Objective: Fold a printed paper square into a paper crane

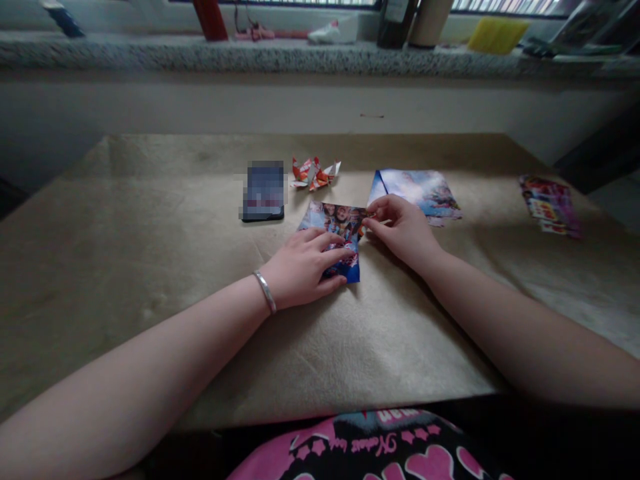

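A small printed sheet of paper [345, 215] with a blue lower part and a picture on top lies on the table in front of me. My left hand [313, 263] rests flat on it, fingers spread, a silver bangle on the wrist. At the sheet's upper right corner, my right hand [403, 227] pinches the paper edge between thumb and fingertips. Just behind that hand lies a larger stack of blue and white printed sheets [420, 190]. Folded red and white paper pieces [315, 175] stand beyond the sheet.
A phone [265, 190], blurred out, lies left of the folded pieces on the tan-covered table [200, 267]. More printed papers [550, 207] lie at the right. Along the stone windowsill [150, 57] stand bottles, a red cylinder [210, 19] and a yellow sponge-like block [497, 35].
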Tool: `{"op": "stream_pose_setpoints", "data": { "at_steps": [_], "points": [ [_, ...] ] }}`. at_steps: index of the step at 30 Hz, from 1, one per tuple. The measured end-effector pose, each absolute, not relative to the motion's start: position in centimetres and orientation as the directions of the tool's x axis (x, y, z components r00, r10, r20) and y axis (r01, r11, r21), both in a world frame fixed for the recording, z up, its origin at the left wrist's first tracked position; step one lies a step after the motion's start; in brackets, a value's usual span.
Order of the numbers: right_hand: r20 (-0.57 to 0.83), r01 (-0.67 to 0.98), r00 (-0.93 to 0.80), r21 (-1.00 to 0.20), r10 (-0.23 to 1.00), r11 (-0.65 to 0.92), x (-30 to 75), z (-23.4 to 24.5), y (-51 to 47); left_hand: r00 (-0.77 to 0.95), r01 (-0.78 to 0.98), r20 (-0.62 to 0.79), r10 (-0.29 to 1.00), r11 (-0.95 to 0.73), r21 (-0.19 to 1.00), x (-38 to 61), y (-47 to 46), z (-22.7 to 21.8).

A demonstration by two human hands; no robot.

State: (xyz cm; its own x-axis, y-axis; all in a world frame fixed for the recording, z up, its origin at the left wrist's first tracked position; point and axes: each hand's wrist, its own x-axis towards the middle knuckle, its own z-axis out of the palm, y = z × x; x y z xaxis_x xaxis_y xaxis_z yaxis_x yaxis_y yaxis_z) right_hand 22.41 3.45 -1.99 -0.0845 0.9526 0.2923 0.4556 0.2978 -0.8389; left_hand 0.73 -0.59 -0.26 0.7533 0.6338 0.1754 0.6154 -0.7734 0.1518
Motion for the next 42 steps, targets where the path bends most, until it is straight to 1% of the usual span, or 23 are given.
{"op": "stream_pose_setpoints", "data": {
  "at_steps": [2, 5, 7, 15, 19, 23, 26, 28, 31, 33, 34, 37, 40, 42],
  "points": [
    [0.270, 0.408, -0.046, -0.874, 0.962, 0.265, 22.29, -1.95, 3.39, 0.749, 0.611, 0.190, 0.634, -0.773, 0.172, 0.70, -0.57, -0.39],
    [0.174, 0.306, -0.016, -0.937, 0.985, 0.170, 22.06, -1.83, 3.33, 0.746, 0.610, 0.194, 0.637, -0.771, 0.186, 0.63, -0.52, -0.57],
    [0.136, 0.265, -0.009, -0.955, 0.991, 0.133, 21.98, -1.74, 3.36, 0.738, 0.619, 0.193, 0.647, -0.763, 0.189, 0.61, -0.47, -0.67],
    [0.091, 0.261, 0.011, -0.962, 0.996, 0.085, 21.83, -1.53, 3.36, 0.737, 0.622, 0.151, 0.659, -0.748, 0.229, 0.67, -0.41, -0.69],
    [0.110, 0.259, -0.012, -0.960, 0.994, 0.110, 21.86, -1.89, 3.54, 0.734, 0.639, 0.120, 0.669, -0.739, 0.211, 0.68, -0.43, -0.74],
    [0.149, 0.277, -0.022, -0.949, 0.989, 0.149, 21.88, -2.37, 3.84, 0.732, 0.646, 0.121, 0.671, -0.739, 0.190, 0.70, -0.47, -0.69],
    [0.214, 0.287, -0.016, -0.935, 0.977, 0.210, 21.81, -2.38, 3.78, 0.726, 0.660, 0.096, 0.681, -0.729, 0.182, 0.78, -0.51, -0.55],
    [0.295, 0.328, -0.041, -0.898, 0.955, 0.292, 21.80, -2.23, 3.57, 0.721, 0.669, 0.079, 0.688, -0.722, 0.178, 0.83, -0.53, -0.49],
    [0.393, 0.463, -0.126, -0.789, 0.911, 0.405, 21.90, -1.98, 3.19, 0.710, 0.680, 0.078, 0.700, -0.711, 0.182, 0.88, -0.54, -0.48],
    [0.408, 0.531, -0.153, -0.734, 0.900, 0.423, 21.99, -1.90, 3.04, 0.702, 0.687, 0.076, 0.709, -0.701, 0.191, 0.89, -0.55, -0.47],
    [0.403, 0.545, -0.150, -0.728, 0.903, 0.416, 22.02, -1.88, 3.01, 0.700, 0.689, 0.074, 0.711, -0.698, 0.193, 0.89, -0.55, -0.45],
    [0.359, 0.505, -0.116, -0.782, 0.926, 0.366, 22.02, -1.93, 3.18, 0.699, 0.692, 0.064, 0.712, -0.696, 0.194, 0.91, -0.56, -0.37],
    [0.309, 0.391, -0.097, -0.862, 0.946, 0.321, 21.94, -2.07, 3.59, 0.705, 0.688, 0.058, 0.707, -0.701, 0.188, 0.88, -0.56, -0.27],
    [0.280, 0.335, -0.100, -0.894, 0.955, 0.297, 21.90, -2.20, 3.86, 0.716, 0.677, 0.062, 0.696, -0.713, 0.182, 0.82, -0.54, -0.24]
  ]
}}
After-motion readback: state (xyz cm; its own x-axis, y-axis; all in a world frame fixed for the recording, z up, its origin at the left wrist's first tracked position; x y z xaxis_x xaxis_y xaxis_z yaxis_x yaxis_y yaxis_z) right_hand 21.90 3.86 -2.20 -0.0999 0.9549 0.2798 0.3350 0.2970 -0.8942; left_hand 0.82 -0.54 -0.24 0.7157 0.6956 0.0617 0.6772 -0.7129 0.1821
